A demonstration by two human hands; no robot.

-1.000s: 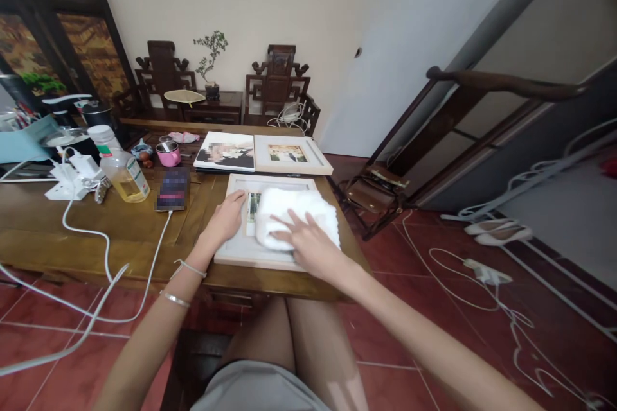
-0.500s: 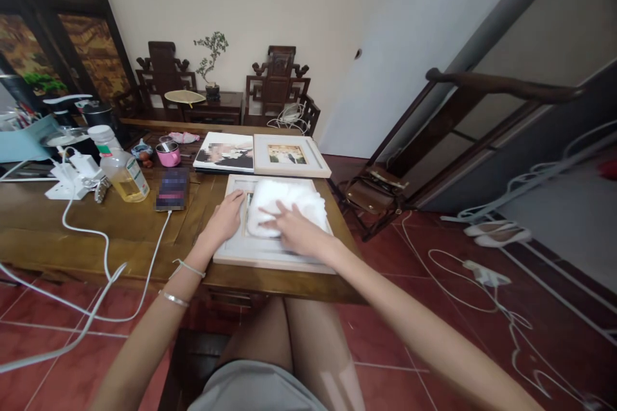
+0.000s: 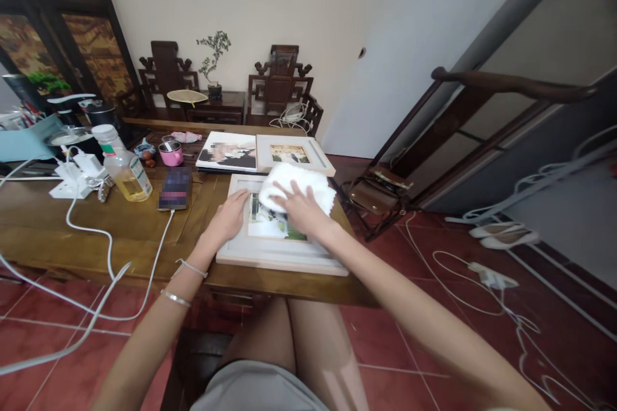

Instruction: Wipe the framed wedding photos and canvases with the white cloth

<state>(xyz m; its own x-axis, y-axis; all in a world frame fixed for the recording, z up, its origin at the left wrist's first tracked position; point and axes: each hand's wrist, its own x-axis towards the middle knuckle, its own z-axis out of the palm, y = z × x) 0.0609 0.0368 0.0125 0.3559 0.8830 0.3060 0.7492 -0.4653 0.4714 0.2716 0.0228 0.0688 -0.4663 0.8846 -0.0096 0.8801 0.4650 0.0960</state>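
A white picture frame point(image 3: 270, 253) with a photo in it lies flat at the near edge of the wooden table point(image 3: 58, 231). My left hand point(image 3: 226, 218) rests on the frame's left border, fingers flat and spread. My right hand point(image 3: 299, 209) presses a folded white cloth point(image 3: 294, 181) onto the frame's far side, fingers stretched over it. The lower part of the photo shows uncovered.
Behind the frame lie a photo book point(image 3: 226, 151) and a second white frame point(image 3: 294, 154). To the left are a phone point(image 3: 174, 188) on a cable, a bottle of yellow liquid point(image 3: 123, 170), a pink cup point(image 3: 170, 153) and a power strip point(image 3: 72, 180). Cables and shoes lie on the red floor.
My right hand has slid the white cloth away from me, from the frame's middle to its far edge, uncovering the photo. My left hand has stayed on the frame's left border.
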